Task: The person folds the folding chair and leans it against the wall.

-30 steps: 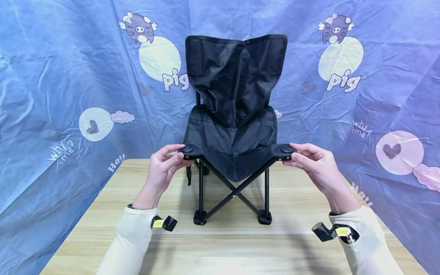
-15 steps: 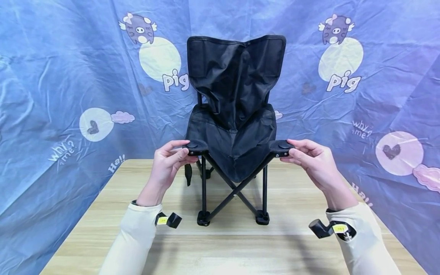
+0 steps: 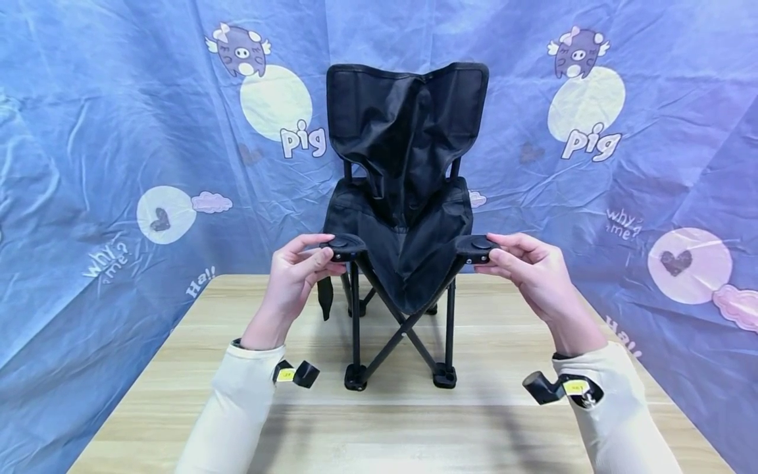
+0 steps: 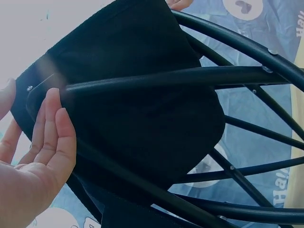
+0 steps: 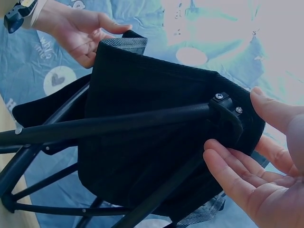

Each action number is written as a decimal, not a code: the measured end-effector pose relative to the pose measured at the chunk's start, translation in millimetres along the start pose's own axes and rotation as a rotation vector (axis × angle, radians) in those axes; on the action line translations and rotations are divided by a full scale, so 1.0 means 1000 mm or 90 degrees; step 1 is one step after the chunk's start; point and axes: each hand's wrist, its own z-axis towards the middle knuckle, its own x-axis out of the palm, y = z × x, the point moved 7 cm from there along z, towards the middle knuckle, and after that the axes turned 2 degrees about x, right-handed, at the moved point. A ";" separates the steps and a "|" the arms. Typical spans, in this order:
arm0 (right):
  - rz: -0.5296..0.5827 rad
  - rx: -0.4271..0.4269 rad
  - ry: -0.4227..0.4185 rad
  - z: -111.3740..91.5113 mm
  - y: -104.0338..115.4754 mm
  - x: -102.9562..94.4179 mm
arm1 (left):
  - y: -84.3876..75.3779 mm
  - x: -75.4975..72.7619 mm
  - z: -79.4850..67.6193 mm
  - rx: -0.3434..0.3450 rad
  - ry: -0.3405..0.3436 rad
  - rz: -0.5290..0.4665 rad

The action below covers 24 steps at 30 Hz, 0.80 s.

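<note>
A black folding camp chair [image 3: 405, 263] stands upright in the head view, its fabric seat sagging into a deep V and its front legs crossed in an X. My left hand [image 3: 289, 280] pinches the seat's front left corner [image 3: 345, 247], thumb at the front edge and index finger on top. Opposite it, my right hand [image 3: 535, 280] grips the front right corner [image 3: 474, 248] in the same way. Both wrist views look at the underside of the seat fabric [image 4: 142, 109], with dark metal tubes running beneath. Screws show near the corner in the right wrist view.
The chair's feet [image 3: 356, 377] rest on a light wood table [image 3: 403, 421]. Close behind hangs a blue cloth backdrop [image 3: 408, 33] with pig prints, wrapping around both sides. A black strap [image 3: 324, 299] dangles at the chair's left.
Both hands have moved inward and slightly up with the seat corners. The chair has narrowed: its front feet stand closer together, the seat folds deeper and the backrest is less wide.
</note>
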 end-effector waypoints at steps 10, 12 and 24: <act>-0.026 0.007 -0.020 0.005 0.002 0.005 | -0.001 0.008 0.005 0.003 -0.005 0.017; -0.033 0.011 -0.026 0.007 0.002 0.005 | -0.001 0.009 0.007 0.004 0.000 0.016; -0.055 0.025 -0.017 0.014 0.005 0.011 | -0.002 0.014 0.013 -0.003 0.031 0.029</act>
